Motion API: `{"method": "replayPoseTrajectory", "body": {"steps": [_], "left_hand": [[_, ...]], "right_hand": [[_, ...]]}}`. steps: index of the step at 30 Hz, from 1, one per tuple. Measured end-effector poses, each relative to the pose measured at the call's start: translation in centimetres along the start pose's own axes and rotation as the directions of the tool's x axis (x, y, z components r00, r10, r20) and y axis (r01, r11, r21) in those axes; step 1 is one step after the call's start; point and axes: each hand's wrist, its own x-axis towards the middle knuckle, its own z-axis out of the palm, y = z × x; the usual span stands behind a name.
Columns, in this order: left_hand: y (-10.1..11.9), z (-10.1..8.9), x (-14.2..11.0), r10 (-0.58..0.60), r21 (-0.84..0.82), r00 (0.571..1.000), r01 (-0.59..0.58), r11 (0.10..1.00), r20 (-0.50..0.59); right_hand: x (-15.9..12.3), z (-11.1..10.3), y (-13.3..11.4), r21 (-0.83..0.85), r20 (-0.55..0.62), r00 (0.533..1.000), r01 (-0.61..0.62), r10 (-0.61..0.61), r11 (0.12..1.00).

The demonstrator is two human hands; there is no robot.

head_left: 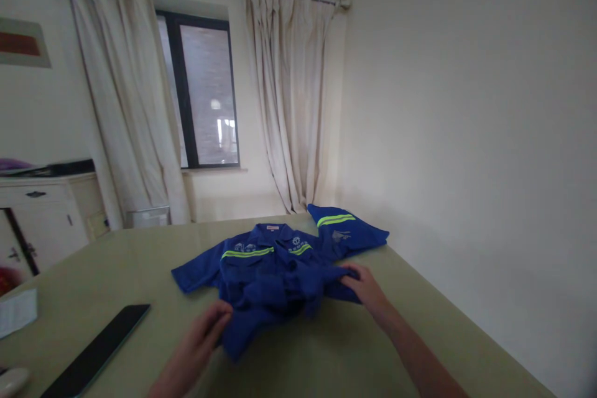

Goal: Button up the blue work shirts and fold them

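A blue work jacket [268, 267] with yellow-green reflective stripes and white logos lies front up on the table, collar toward the window. Its lower part is bunched and lifted off the tabletop, slightly blurred. My left hand [205, 328] pinches the cloth at the near left edge. On the right, my right hand [358, 281] grips the bunched cloth between thumb and fingers. Behind the jacket's right side lies another blue garment [357, 239], folded flat, with the same kind of stripe.
The green tabletop [153, 261] meets a bare wall [466, 137] on the right. At the left lie a long dark flat object [100, 348], a white paper [18, 313] and part of a pale object [13, 379]. Beyond stand a white cabinet [51, 217] and curtains [298, 93].
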Motion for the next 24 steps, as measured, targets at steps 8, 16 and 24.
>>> {"method": "replayPoseTrajectory", "body": {"steps": [8, 16, 24], "left_hand": [[1.4, -6.1, -2.1, -0.23, -0.061, 0.924, 0.26, 0.964, 0.306], [2.6, 5.3, -0.3, -0.288, 0.579, 0.843, -0.035, 0.814, 0.455], [-1.7, 6.8, 7.0, -0.158, 0.696, 0.952, -0.072, 0.714, 0.261]], "right_hand": [[-4.0, -5.1, -2.8, 0.12, 0.19, 0.981, -0.059, 0.036, 0.991], [-5.3, 7.4, -1.9, -0.524, 0.426, 0.901, 0.175, 0.079, 0.834], [4.2, 11.6, 1.2, -0.479, 0.309, 0.947, 0.239, -0.093, 0.845]]}}
